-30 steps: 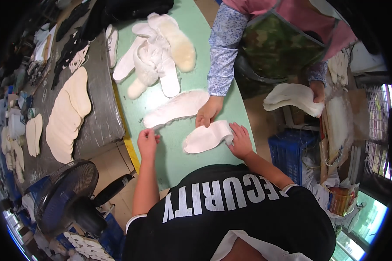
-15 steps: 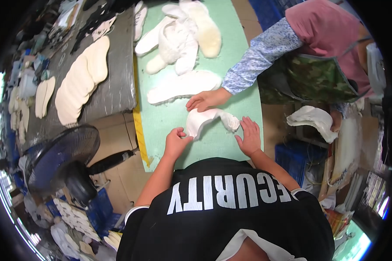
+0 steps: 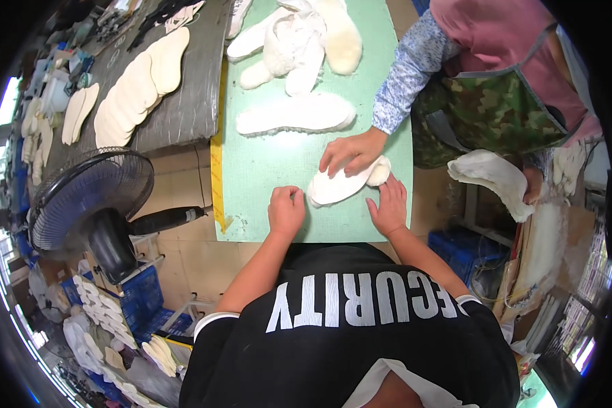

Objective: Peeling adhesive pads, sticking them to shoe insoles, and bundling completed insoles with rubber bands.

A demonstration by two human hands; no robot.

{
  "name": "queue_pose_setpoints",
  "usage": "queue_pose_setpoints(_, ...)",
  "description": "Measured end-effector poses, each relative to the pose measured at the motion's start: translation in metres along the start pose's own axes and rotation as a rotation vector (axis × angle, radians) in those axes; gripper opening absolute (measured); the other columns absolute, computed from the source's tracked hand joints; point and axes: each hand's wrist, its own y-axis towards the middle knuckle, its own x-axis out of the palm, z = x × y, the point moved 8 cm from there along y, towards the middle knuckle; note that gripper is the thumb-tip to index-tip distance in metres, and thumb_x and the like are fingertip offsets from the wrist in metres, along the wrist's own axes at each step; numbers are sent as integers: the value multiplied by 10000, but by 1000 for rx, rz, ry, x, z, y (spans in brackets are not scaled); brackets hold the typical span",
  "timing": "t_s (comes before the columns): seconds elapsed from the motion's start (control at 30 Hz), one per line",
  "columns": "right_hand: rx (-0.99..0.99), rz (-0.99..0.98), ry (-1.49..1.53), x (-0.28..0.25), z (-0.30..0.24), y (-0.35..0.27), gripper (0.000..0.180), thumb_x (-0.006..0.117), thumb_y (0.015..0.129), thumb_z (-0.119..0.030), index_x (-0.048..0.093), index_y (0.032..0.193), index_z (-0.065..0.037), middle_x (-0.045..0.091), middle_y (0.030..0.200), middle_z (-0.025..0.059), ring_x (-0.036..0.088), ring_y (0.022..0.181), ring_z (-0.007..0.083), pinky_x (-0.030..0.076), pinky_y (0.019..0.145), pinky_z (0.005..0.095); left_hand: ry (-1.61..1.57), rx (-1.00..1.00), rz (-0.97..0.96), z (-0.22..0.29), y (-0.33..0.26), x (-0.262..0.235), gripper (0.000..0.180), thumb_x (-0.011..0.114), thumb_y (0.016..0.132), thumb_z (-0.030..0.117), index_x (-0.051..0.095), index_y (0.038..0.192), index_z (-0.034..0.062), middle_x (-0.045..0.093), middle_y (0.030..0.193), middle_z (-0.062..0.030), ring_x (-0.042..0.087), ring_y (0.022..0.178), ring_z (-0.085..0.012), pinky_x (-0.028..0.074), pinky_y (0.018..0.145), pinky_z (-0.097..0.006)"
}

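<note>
A white fleecy insole [image 3: 338, 188] lies on the green tabletop [image 3: 251, 160] between my hands, its far right end curled up. My left hand [image 3: 287, 209] rests to the left of it, fingers curled in, with nothing seen in them and a gap to the insole. Beside the curled end lies my right hand [image 3: 389, 209], fingers stretched out and thumb apart; its fingertips are close to that end, and I cannot tell if they touch it. A co-worker's hand [image 3: 353, 152] presses on the insole from above. Their other hand [image 3: 534, 185] holds another white insole piece [image 3: 491, 178].
Farther up the table lie a single white insole [image 3: 296, 114] and a heap of fleecy insoles [image 3: 292, 41]. On the dark table [image 3: 190, 115] at left are overlapping cream insoles [image 3: 139, 78]. A black fan [image 3: 92, 197] stands at left; a blue crate [image 3: 469, 251] is at right.
The arched insole has been pressed flatter onto the table by the co-worker's hand. My left hand has come away from its left end. The view has shifted slightly.
</note>
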Motion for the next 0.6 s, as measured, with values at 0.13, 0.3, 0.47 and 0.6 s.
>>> queue_pose_setpoints(0.13,-2,-8,1,2,3,-2,491,646,766,-266,454,1156,-38,396,1315,159,312,1288,307,207,1063,476,134,58,-31,25,-6,10,318,627,808,304,626,933,11,593,946,-151,576,849,-321,455,763,-415)
queue_pose_setpoints(0.3,-44,54,20,2,2,0,526,656,743,-238,446,1169,-12,402,1307,204,341,1253,357,233,1044,488,61,-32,-109,27,-1,19,250,635,814,241,643,882,0,621,845,-132,595,814,-258,456,725,-354)
queue_pose_setpoints(0.47,42,194,318,-11,16,-1,458,637,769,-168,460,1167,-28,452,1263,186,392,1215,338,285,1020,441,-543,-275,-151,0,8,5,149,603,839,124,644,880,-13,621,765,-28,516,691,-84,430,660,-240)
queue_pose_setpoints(0.6,133,335,531,-38,12,9,382,613,767,-82,500,1127,-24,511,1156,169,465,1102,342,352,956,413,-783,-229,-242,1,14,-9,105,561,875,86,614,885,-4,607,799,-16,530,730,-103,431,708,-242)
